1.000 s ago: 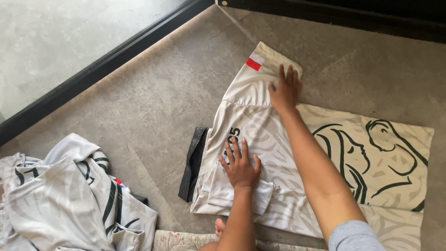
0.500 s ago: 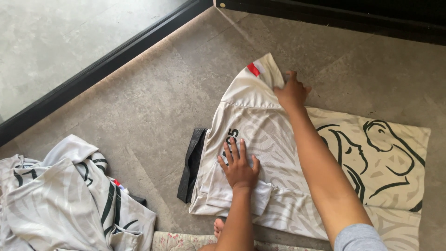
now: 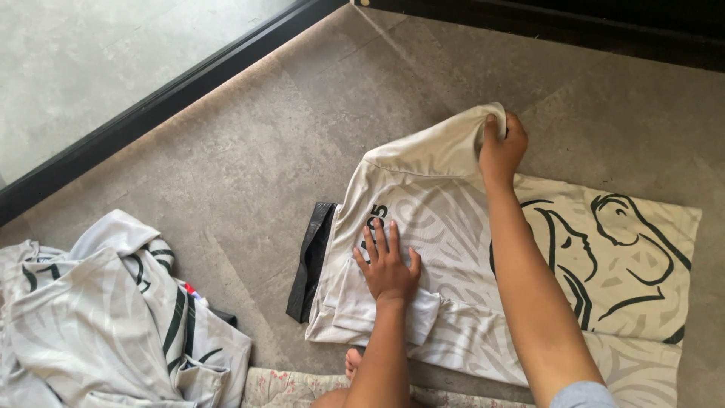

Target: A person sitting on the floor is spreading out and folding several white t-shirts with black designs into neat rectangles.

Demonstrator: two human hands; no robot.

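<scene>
A white patterned sports jersey (image 3: 423, 227) lies on the grey tiled floor (image 3: 249, 159). The left hand (image 3: 387, 264) presses flat, fingers spread, on it; the right hand (image 3: 501, 147) pinches its lifted far edge.

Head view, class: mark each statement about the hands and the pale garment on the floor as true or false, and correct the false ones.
1. The left hand lies flat on the pale garment. True.
2. The right hand rests open on the floor. False: it pinches a lifted edge of the garment.
3. A heap of clothes lies to the left. True.
4. The garment lies on a table. False: on the floor.
</scene>
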